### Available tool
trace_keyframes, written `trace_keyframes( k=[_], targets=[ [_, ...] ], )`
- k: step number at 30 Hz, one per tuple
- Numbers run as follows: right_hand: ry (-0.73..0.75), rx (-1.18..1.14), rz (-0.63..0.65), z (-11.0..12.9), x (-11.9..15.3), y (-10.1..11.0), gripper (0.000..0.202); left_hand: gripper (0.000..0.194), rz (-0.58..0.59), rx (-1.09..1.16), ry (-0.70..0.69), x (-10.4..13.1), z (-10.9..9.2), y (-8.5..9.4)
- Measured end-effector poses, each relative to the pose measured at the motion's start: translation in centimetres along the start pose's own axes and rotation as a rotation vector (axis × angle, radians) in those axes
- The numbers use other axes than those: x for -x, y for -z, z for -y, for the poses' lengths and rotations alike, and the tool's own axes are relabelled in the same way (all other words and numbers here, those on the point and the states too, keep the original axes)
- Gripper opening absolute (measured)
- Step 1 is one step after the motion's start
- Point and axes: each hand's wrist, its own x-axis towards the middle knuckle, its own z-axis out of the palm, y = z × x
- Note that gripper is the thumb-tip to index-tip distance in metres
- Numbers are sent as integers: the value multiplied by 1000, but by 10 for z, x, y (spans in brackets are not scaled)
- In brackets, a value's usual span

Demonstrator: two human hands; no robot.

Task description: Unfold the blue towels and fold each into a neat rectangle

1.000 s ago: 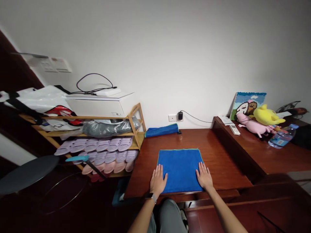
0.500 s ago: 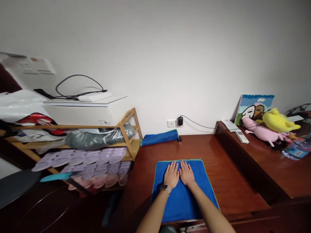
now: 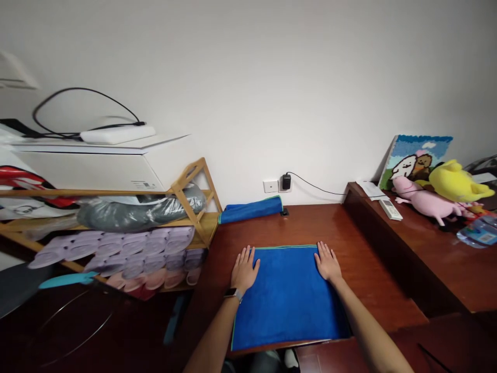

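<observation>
A blue cloth point(image 3: 289, 295) with green edging lies spread flat on the brown wooden table point(image 3: 373, 280), its near edge at the table's front. My left hand point(image 3: 245, 269) rests over the cloth's far left corner, palm down with the fingers stretched and the thumb apart. At the far right corner lies my right hand point(image 3: 328, 261), also flat, its fingers extended forward. Neither hand grips anything. Farther back, a second blue cloth point(image 3: 252, 211), folded into a narrow strip, lies near the wall.
On the left, a wooden rack point(image 3: 196, 207) holds several pairs of slippers point(image 3: 132, 243) and a white box point(image 3: 89, 168). A raised ledge point(image 3: 438, 254) on the right carries a remote point(image 3: 390, 210), plush toys point(image 3: 425, 199) and a plastic bottle point(image 3: 479, 231). A black charger point(image 3: 286, 181) is plugged into the wall.
My hands have slid apart from the cloth's middle, the left one to its left edge and the right one to its right edge. The view has shifted slightly.
</observation>
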Motion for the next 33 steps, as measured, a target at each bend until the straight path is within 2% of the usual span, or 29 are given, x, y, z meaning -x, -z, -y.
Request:
trace_keyframes(
  k=[3,6,9,11,13,15,17,20,26,33],
  targets=[
    [-5,11,13,5,0,7,72,68,6,-8,-5,-3,1,2],
    [-30,38,66,15,0,27,71,67,12,-12,-27,-10,-1,13],
    [-31,44,38,38,14,42,70,66,-23,-2,-63,-7,-18,26],
    [24,25,-50,61,36,41,70,66,-69,22,-112,9,-37,29],
    [110,-5,-104,85,66,31,69,65,-92,53,-183,36,-59,24],
    [182,-36,-82,106,98,17,69,64,-78,74,-239,67,-75,15],
    [207,-56,-17,120,123,8,70,64,-47,76,-235,91,-83,8],
    [184,-64,61,129,138,9,72,65,10,66,-197,105,-83,6],
    [177,-66,83,130,134,20,72,65,25,65,-181,96,-75,8],
    [158,-96,81,130,134,16,72,67,-16,42,-124,109,-41,11]
  ],
)
